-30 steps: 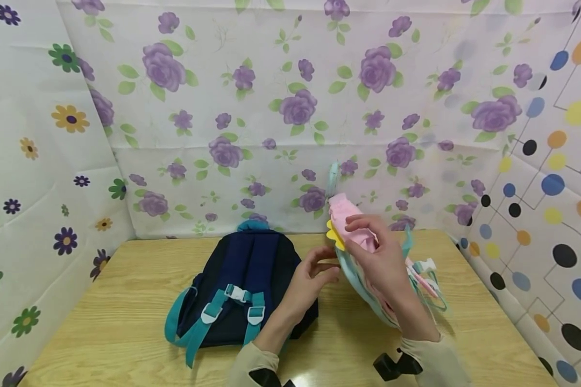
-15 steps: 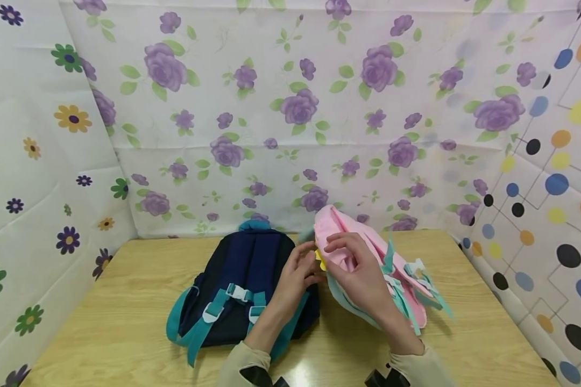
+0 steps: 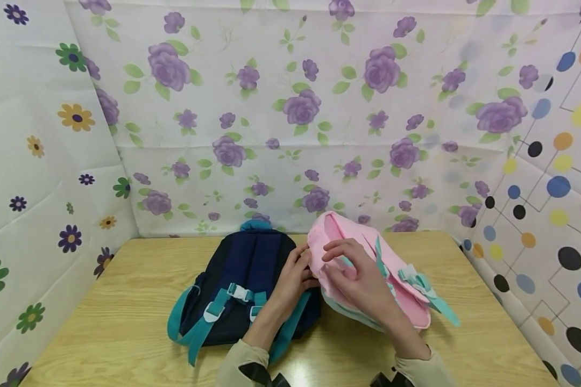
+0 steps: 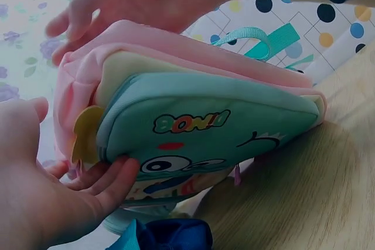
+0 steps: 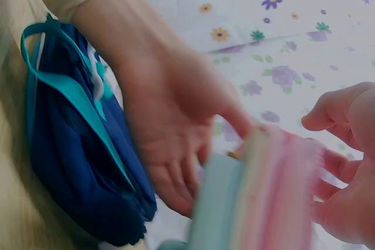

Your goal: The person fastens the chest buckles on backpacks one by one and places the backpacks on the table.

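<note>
A pink backpack (image 3: 409, 303) leans on the table just right of a navy one (image 3: 239, 258). In the left wrist view it has a mint front pocket (image 4: 193, 100) with a cartoon eye, lettering and a yellow scalloped trim (image 4: 88, 133). My left hand (image 3: 290, 282) rests its fairly straight fingers on the front of the pink bag, near its top. On the strap side, my right hand (image 3: 363, 279) touches the bag with loosely bent fingers, thumb apart from them. The right wrist view is blurred around the bag, so the exact finger contact is hard to see.
Teal straps with white buckles (image 3: 239, 293) lie over the navy backpack. Mint straps (image 3: 431, 293) hang off the right of the pink one. A flowered cloth (image 3: 271, 118) stands behind the wooden table (image 3: 111, 312), with patterned cloths on both sides.
The pink backpack has turned and come down leftward, so its pink strap side shows more and the yellow trim has gone from the head view. Both hands moved left with it.
</note>
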`<state>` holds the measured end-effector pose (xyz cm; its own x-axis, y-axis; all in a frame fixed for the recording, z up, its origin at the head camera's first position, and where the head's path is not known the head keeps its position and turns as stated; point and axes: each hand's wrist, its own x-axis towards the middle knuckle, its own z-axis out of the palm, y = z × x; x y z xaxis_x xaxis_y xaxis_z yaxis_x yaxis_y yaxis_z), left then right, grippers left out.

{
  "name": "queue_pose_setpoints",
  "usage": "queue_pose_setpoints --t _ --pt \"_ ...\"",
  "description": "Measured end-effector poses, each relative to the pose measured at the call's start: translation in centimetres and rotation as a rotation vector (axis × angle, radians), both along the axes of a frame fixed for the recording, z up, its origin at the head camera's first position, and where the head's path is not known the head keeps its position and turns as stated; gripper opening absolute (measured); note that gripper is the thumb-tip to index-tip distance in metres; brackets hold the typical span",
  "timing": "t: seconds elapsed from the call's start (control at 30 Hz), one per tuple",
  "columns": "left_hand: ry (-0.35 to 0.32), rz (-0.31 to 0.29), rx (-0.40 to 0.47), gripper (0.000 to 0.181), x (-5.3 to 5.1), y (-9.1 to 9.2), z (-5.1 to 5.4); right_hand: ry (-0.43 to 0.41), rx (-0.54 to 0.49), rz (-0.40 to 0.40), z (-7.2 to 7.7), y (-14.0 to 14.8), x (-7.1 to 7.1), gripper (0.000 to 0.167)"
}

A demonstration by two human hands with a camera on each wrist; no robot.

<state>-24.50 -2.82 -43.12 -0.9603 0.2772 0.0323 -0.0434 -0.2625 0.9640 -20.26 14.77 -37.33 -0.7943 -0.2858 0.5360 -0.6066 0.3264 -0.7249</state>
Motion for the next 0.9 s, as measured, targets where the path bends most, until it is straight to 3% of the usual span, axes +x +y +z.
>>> queue_pose_setpoints --t 0.23,0.4,0.63,0.9 --pt "-0.037 -0.02 -0.03 0.071 -0.2 -0.1 -0.5 0.018 0.071 -0.089 0.2 3.3 -0.4 0.016" --pt "-0.052 -0.033 -0.061 0.073 -0.3 -0.1 -0.8 -0.025 0.159 -0.177 0.2 6.4 -0.6 0.016" --pt "-0.036 -0.027 -0.096 0.077 -0.4 0.1 -1.4 -0.032 0.305 -0.249 -0.4 11.3 -1.3 0.024" --pt "0.015 -0.06 -0.198 0.075 -0.1 0.3 -1.5 -0.246 0.466 -0.258 -2.2 16.5 -2.8 0.049"
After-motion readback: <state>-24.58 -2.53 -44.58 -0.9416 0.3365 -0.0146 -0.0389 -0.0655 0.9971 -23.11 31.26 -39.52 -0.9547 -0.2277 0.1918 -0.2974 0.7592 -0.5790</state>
